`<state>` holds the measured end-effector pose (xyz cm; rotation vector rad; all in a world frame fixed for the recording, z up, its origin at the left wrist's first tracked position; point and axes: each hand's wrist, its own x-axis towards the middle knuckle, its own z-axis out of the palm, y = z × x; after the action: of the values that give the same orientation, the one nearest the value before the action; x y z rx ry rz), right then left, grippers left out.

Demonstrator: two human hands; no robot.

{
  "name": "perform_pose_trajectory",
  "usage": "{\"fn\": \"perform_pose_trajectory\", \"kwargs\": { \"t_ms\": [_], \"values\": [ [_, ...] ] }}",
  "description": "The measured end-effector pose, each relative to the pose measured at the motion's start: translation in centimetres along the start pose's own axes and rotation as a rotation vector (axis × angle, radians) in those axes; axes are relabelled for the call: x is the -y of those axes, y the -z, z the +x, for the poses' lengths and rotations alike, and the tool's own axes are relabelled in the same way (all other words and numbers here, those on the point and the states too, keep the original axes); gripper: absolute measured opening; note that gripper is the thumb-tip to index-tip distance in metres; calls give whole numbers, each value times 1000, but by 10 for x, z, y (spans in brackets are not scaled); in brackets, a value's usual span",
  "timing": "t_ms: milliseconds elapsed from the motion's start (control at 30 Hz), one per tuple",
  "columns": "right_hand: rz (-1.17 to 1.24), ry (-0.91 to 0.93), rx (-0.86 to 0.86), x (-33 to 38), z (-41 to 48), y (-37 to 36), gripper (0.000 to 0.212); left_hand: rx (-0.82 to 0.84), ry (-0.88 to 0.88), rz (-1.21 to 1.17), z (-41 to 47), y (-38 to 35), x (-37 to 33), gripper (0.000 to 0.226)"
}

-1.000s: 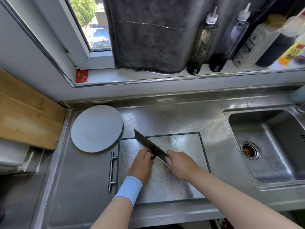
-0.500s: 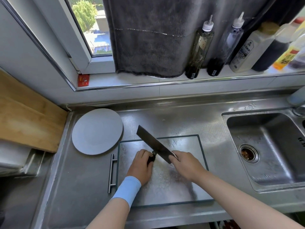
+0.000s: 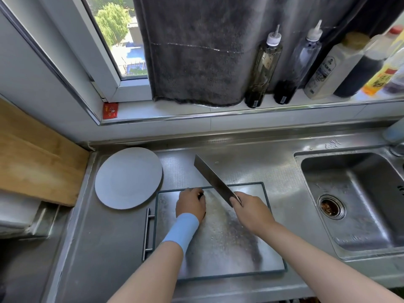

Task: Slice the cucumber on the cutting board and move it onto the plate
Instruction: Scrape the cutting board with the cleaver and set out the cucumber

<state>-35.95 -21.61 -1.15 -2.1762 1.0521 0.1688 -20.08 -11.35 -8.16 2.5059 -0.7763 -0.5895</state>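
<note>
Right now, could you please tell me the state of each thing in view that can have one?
Cutting board: lying flat under both hands.
Left hand: curled over the cucumber, holding it down.
Cucumber: mostly hidden under that hand; cuts cannot be seen.
Right hand: gripping the knife handle.
Knife: blade angled away, clear of the left hand.
Plate: bare.
</note>
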Motion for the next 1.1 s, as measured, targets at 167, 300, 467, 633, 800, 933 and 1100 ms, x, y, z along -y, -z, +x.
{"fn": "perform_pose_trajectory", "kwargs": {
  "t_ms": [167,300,467,633,800,933,1100],
  "values": [
    [-12,29,30,14,5,-10,21,-196,177,-369,2,43,38,9],
    [-11,42,36,29,6,-21,23,-172,122,-202,9,59,73,24],
    [-44,35,57,39,8,-31,31,-46,44,-50,14,61,89,27],
    [-62,25,52,33,7,-35,25,-83,-3,-31,8,64,88,53],
    [-61,3,38,27,4,-32,26,-43,-182,-52,-30,67,62,15],
    [-60,-15,21,22,-1,-24,28,363,-161,322,-40,54,41,45],
    [-65,-36,-7,7,-11,-12,29,462,-25,330,-35,36,27,43]
  ]
}}
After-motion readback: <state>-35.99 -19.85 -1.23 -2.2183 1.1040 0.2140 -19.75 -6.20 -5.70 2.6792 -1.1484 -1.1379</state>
